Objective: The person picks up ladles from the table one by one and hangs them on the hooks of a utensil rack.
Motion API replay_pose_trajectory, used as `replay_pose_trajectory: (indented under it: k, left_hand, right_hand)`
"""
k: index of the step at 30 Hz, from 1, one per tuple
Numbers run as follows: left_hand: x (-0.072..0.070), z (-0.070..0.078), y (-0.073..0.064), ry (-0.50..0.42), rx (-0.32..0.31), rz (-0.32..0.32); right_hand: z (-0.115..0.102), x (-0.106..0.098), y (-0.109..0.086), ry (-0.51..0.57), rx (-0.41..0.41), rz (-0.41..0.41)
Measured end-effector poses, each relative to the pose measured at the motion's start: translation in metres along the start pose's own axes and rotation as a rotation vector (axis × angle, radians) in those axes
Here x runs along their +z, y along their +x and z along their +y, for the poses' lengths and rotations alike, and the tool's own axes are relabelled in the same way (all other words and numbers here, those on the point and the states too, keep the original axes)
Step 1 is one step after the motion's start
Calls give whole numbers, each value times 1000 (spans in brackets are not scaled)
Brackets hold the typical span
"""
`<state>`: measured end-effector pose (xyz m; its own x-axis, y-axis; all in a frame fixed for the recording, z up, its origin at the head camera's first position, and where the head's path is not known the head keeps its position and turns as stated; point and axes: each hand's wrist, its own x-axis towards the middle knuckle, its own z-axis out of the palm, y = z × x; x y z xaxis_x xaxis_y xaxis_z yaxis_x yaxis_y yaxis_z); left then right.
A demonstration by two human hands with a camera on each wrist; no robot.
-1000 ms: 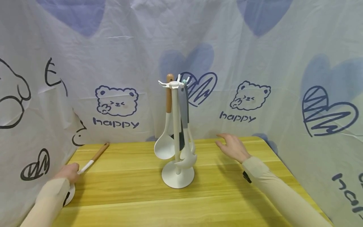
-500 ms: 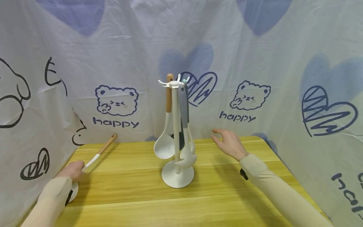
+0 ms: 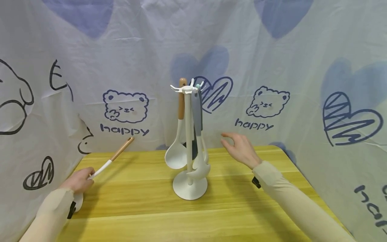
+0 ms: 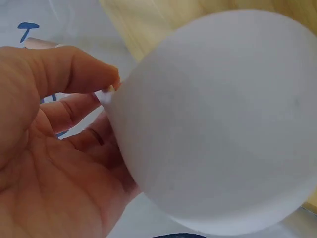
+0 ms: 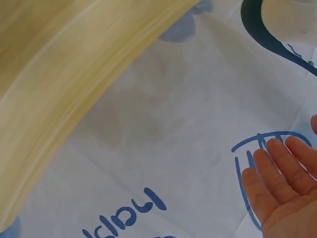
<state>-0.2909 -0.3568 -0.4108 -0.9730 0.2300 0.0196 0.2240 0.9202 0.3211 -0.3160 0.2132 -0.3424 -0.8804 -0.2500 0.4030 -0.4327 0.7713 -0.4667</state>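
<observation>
My left hand [image 3: 79, 181] pinches a white ladle [image 4: 218, 119] by its neck, right beside the bowl, between thumb and fingers. The ladle's wooden handle [image 3: 122, 148] points up and away toward the back wall, over the table's left side. In the head view the bowl is mostly hidden under the hand and wrist. My right hand [image 3: 242, 149] hovers over the table's back right part, fingers extended and holding nothing. Between the hands stands a white utensil rack [image 3: 188, 134], the nearest thing to the right hand.
On the rack hang a wooden-handled white ladle [image 3: 176, 156], a grey-handled white utensil [image 3: 197, 111] and a black-headed one [image 3: 194, 148] behind the pole. The wooden table [image 3: 136, 201] is enclosed by a printed cloth [image 3: 193, 33] at the back and sides.
The left hand has lifted the ladle slightly and moved it right, its handle end rising from the table toward the rack. The right hand has drifted left toward the rack.
</observation>
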Motion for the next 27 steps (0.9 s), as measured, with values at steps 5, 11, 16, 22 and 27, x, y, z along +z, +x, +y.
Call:
replay_pose_trajectory:
  k: [5, 11, 16, 22, 27]
  left_hand:
    - [-1, 11, 4, -13, 50, 32]
    - [-4, 28, 7, -55, 57, 75]
    - [-7, 42, 11, -96, 50, 90]
    - [-7, 57, 14, -132, 73, 108]
    - [-6, 68, 19, -155, 76, 141]
  right_hand:
    - [-7, -5, 5, 35, -1, 24]
    - [-22, -13, 13, 95, -43, 103]
    - [-36, -21, 20, 138, -84, 169]
    - [-53, -28, 25, 181, -84, 182]
    - [-70, -31, 32, 256, -103, 201]
